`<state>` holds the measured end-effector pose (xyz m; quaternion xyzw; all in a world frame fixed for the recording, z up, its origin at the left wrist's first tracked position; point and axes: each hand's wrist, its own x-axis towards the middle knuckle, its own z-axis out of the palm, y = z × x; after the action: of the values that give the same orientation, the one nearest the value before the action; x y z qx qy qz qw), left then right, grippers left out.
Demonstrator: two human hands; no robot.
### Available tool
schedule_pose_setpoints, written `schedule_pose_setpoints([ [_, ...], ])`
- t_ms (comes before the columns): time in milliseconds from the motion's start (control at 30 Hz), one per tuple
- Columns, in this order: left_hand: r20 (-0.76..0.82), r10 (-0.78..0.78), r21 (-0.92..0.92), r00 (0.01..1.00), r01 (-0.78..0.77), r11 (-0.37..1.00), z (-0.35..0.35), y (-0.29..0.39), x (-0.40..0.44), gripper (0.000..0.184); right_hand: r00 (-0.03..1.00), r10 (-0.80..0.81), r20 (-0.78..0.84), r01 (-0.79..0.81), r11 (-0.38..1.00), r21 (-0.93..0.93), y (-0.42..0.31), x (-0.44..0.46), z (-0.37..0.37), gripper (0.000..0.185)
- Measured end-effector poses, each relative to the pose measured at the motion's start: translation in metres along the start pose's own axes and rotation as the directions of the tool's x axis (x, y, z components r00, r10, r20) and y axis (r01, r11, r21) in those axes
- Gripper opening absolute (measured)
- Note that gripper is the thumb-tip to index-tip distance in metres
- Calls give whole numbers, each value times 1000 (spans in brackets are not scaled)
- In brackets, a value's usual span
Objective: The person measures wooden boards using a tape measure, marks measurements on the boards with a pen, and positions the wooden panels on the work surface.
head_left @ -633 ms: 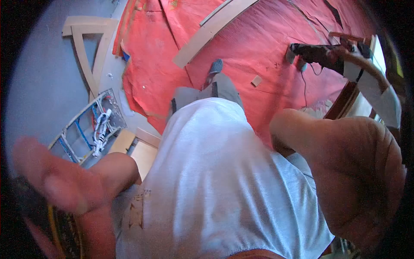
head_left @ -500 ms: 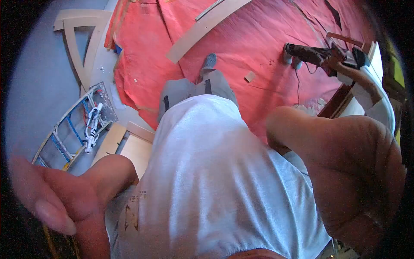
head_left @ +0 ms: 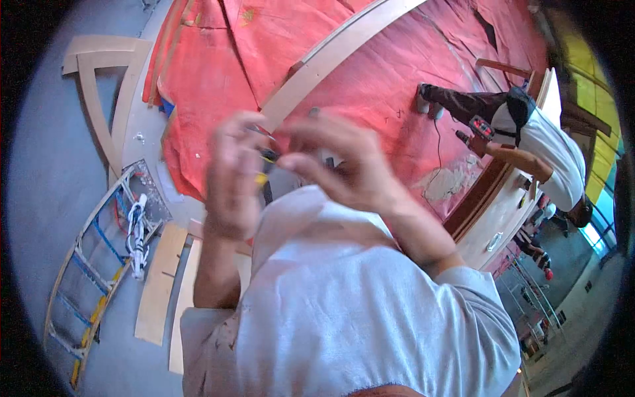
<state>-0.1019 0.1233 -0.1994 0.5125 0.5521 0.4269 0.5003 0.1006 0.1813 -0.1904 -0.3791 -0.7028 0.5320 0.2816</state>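
Note:
Both of my hands are raised in front of my grey shirt (head_left: 370, 311), blurred by motion. My left hand (head_left: 233, 172) is upright at the left, its fingers smeared. Right beside it is a small yellow and black item (head_left: 265, 169); whether the hand grips it is unclear. Facing it from the right, my right hand (head_left: 344, 162) has curved fingers with the thumb apart from them, and no held object can be made out. A thin dark item (head_left: 263, 132) shows between the hands near the fingertips.
Red sheeting (head_left: 370, 99) covers the floor, with a long curved board (head_left: 337, 59) on it. At left are a ladder (head_left: 99, 284) with white rope (head_left: 137, 238), curved wooden frame pieces (head_left: 96, 106) and boards (head_left: 161, 284). At right another person (head_left: 542, 145) holds a power drill (head_left: 481, 127).
My hands have moved inward and up from the lower sides to face each other at the centre. The other person's drill and a background area at right have come into view.

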Motion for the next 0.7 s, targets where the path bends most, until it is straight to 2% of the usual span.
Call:
schedule_pose_setpoints([
  [67,11,-39,48,999,39,998,-4,-46,1,47,975,216,50,-216,976,-5,35,2,41,28],
  [133,-8,-229,21,973,230,973,-12,-83,1,44,942,309,132,-303,951,-59,61,11,63,26],
  [167,19,-247,41,969,246,968,-20,-105,0,45,933,324,158,-316,946,-75,74,17,76,26],
  [200,10,-264,15,964,264,964,-28,-119,-1,45,889,427,168,-434,901,6,84,22,89,23],
  [233,39,-222,113,974,216,970,-35,-133,-2,46,834,523,179,-542,836,83,95,26,100,20],
  [267,72,-172,212,982,153,965,-41,-146,-1,46,827,530,187,-549,834,62,107,30,106,20],
  [300,86,-145,260,986,119,958,-44,-164,0,42,776,574,264,-614,783,103,122,38,108,17],
  [333,71,-148,242,986,127,962,-51,-179,2,42,719,606,340,-676,724,137,136,48,109,15],
  [367,118,-221,238,968,188,953,-57,-196,4,39,688,615,385,-706,690,160,148,60,109,13],
  [400,168,-293,234,941,251,939,-60,-215,6,37,674,626,393,-715,685,136,168,70,106,13],
  [467,169,-304,153,937,280,948,-66,-256,11,29,614,650,448,-766,628,138,214,83,93,15],
  [533,222,-313,362,923,220,906,-71,-298,17,27,595,664,454,-772,629,93,257,101,77,16],
  [600,173,-350,301,921,289,909,-68,-338,18,24,534,709,461,-716,669,-199,297,117,65,15],
  [667,108,-454,334,885,398,855,-64,-381,15,20,543,667,510,-684,704,-192,341,128,61,17],
  [700,107,-462,337,881,405,850,-61,-401,13,20,611,589,528,-536,799,-271,359,137,58,18],
])
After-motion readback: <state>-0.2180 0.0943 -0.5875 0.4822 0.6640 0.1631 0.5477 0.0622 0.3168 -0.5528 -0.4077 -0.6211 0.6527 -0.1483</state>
